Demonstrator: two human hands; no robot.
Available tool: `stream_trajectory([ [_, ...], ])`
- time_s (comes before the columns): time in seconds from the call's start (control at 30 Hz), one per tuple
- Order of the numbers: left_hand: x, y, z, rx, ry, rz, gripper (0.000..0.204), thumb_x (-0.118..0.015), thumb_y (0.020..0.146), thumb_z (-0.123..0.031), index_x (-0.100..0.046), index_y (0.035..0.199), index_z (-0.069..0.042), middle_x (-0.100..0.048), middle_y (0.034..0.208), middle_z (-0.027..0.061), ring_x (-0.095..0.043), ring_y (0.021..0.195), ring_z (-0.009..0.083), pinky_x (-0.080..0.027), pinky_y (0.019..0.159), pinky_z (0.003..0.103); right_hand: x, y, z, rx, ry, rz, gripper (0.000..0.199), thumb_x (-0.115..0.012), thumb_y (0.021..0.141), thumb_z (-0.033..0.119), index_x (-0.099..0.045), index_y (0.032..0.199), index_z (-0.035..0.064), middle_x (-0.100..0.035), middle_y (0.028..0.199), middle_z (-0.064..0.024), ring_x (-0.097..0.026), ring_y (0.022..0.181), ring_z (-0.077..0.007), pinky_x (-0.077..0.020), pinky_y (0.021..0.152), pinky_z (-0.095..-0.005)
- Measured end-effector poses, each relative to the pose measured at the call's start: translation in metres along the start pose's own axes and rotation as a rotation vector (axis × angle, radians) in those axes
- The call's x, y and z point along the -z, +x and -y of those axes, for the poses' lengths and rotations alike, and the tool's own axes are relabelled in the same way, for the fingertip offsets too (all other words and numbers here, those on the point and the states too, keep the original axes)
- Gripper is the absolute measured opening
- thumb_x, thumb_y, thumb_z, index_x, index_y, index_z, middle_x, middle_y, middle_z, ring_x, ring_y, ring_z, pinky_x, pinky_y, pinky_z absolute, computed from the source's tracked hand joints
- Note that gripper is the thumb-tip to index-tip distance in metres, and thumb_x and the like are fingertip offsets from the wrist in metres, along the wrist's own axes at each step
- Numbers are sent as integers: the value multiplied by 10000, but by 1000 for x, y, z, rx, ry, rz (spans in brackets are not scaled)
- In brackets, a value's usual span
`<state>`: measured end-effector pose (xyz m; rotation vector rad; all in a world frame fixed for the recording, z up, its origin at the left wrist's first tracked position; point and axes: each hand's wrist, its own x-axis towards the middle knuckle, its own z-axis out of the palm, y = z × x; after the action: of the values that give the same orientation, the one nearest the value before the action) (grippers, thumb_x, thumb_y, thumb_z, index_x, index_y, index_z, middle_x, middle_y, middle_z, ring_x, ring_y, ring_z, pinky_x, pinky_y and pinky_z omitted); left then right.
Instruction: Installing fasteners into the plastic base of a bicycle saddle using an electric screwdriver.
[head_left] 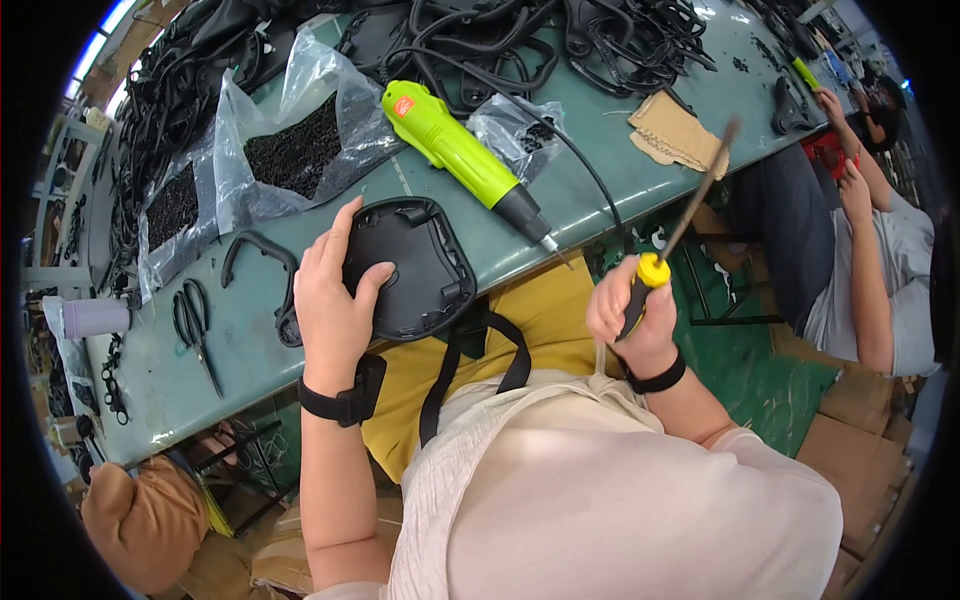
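My left hand (339, 282) lies with fingers apart on the left side of a black plastic shell (420, 270), its thumb resting on the inner face. The shell sits at the table's near edge, hollow side up. Off to the right, my right hand (632, 310) is wrapped round the yellow and black handle of a screwdriver (654, 272), whose long shaft points up and away. A lime green electric screwdriver (455, 150) lies on the table just beyond the shell, its bit toward the near edge. Left of my left hand is a curved black plastic part (262, 243).
Black-handled scissors (196, 325) and a lilac cup (97, 318) are at the left. Clear plastic bags of small black pieces (293, 150) and heaped black frames (470, 45) fill the far side. Brown cardboard (672, 130) lies right. Another person (865, 230) sits at the right.
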<state>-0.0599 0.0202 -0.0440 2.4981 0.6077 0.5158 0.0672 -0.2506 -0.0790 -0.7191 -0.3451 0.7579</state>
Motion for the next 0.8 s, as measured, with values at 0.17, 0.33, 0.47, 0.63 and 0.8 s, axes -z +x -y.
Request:
stream_trajectory([
  [0.17,0,1,2,11,-7,-1,660,-738,712,-108,-508,1330,-138,-609,1016,113,-559,930,299,-434,863,389,17,9,27,-259,-435,242,449,-664,864,399,-581,821,-40,-558,620,-60,-510,488,-124,-380,455,-226],
  [0.33,-4,-5,2,-70,21,-110,665,-735,715,-109,-504,1339,-131,-612,1011,120,-557,911,297,-433,838,386,22,-9,58,-349,-783,8,208,-672,855,178,-627,905,-18,-533,639,-3,-463,512,-67,-365,483,-217],
  [0.47,-4,-3,5,-79,6,-112,665,-735,715,-110,-504,1339,-120,-614,1005,127,-557,905,300,-434,839,386,14,3,80,-154,-1434,205,215,-691,837,173,-633,929,-12,-510,623,-42,-439,522,-90,-365,498,-243],
  [0.63,-5,-2,6,-77,-2,-129,661,-739,710,-109,-513,1332,-117,-620,1012,132,-563,905,301,-442,834,381,-11,17,88,-348,-1328,255,317,-702,815,251,-612,923,-33,-523,644,-61,-487,559,-117,-384,515,-280],
  [0.8,-4,-2,6,-52,-15,-106,661,-739,708,-96,-513,1329,-113,-623,1044,134,-568,929,302,-447,850,385,-21,28,79,-262,-1368,407,246,-704,824,185,-619,947,-10,-517,659,-76,-450,559,-138,-390,524,-271],
])
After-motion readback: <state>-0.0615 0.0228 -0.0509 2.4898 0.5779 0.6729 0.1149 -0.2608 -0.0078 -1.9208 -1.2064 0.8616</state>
